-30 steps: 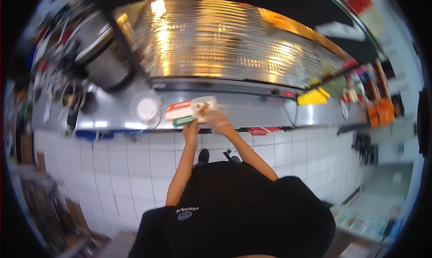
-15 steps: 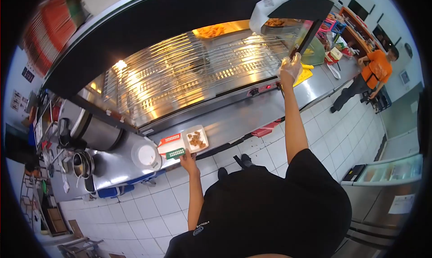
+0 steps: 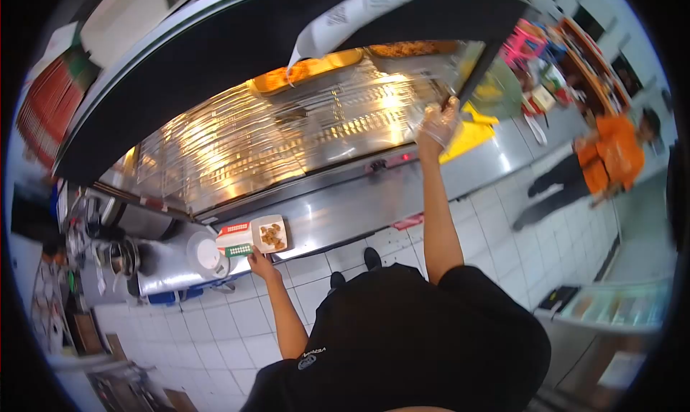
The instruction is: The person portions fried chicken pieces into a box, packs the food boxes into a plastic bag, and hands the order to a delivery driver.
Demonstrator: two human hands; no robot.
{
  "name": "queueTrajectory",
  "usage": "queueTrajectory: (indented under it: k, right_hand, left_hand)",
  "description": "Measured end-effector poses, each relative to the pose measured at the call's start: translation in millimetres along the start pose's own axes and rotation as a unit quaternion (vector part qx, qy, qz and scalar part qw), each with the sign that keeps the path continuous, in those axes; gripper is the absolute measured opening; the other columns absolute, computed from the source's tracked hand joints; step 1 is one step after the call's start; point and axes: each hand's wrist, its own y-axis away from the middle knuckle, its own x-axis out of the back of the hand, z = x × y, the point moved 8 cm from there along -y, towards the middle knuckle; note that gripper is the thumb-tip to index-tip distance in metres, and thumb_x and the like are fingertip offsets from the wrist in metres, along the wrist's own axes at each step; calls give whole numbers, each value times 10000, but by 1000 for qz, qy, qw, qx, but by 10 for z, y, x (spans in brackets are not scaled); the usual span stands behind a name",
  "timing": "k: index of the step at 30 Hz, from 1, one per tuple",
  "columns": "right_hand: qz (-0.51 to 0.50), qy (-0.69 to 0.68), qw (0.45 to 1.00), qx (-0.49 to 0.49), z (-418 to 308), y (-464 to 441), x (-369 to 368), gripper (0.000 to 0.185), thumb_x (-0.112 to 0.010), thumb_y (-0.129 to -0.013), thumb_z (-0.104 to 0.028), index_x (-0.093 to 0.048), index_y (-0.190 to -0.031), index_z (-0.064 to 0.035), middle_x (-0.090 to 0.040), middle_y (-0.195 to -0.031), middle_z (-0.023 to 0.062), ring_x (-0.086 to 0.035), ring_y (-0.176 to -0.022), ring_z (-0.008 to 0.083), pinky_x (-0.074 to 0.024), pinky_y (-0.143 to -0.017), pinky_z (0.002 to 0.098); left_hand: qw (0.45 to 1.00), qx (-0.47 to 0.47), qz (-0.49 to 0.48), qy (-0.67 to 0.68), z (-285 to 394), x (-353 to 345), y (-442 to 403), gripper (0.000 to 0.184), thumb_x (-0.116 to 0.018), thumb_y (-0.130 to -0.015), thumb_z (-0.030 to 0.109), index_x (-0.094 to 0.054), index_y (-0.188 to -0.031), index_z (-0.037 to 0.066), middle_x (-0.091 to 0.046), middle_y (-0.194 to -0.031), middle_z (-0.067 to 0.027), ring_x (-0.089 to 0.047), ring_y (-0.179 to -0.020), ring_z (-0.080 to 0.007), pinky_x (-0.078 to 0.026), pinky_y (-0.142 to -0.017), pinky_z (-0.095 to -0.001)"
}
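My left hand (image 3: 264, 264) grips the near edge of an open takeaway box (image 3: 236, 237) with red and green printed panels. Several brown fried pieces (image 3: 272, 236) lie in the box's white tray half, at the counter's front edge. My right hand (image 3: 438, 128), in a clear plastic glove, is raised at the right end of the food warmer (image 3: 302, 185), beside its dark corner post. Its fingers are curled; what they hold is hidden. Behind the warmer's wire racks, trays of orange-brown food (image 3: 305, 72) stand at the back.
A white tub (image 3: 208, 257) stands left of the box. Near my right hand are a yellow board (image 3: 467, 137) and a green container (image 3: 501, 88). A paper strip (image 3: 345, 20) hangs from the warmer's top. A person in orange (image 3: 611, 157) is on the right.
The view has shifted, so the counter items sit further left. My right hand stays by the warmer's right end, and my left hand remains on the box. The person in orange has stepped closer.
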Motion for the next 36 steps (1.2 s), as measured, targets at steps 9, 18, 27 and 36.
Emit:
queueTrajectory:
  k: [9,18,27,36]
  right_hand:
    - [-239,-24,968,-73,-200,176,-215,256,-595,-853,-79,-611,-1075,48,-641,-979,159,-621,-836,247,-485,-763,326]
    - [-344,-158,915,140,-1220,994,-298,344,-582,-816,-77,-586,-1153,-8,-623,-998,186,-605,-856,329,-494,-799,411]
    - [-477,-160,752,426,-2288,1001,-291,452,-549,-831,-78,-513,-1273,6,-597,-830,179,-586,-736,322,-496,-726,411]
    - [-501,100,758,405,-2950,268,-1194,411,-642,-781,-117,-612,-1187,-54,-643,-1002,177,-634,-916,332,-537,-798,432]
  left_hand:
    - [997,-2,24,74,124,-60,346,383,-599,-982,302,-454,-1225,44,-552,-1204,-103,-607,-1039,-237,-574,-789,-377]
    - [997,-27,58,46,142,-69,496,366,-615,-974,330,-469,-1177,62,-551,-1149,-59,-584,-1020,-200,-542,-796,-404]
    - [998,0,57,39,292,-145,650,306,-582,-991,326,-498,-1155,81,-554,-1123,-37,-560,-1032,-163,-543,-780,-365]
    - [1000,4,-1,13,413,-189,798,333,-595,-977,389,-510,-1115,98,-556,-1052,-1,-578,-966,-120,-521,-736,-331]
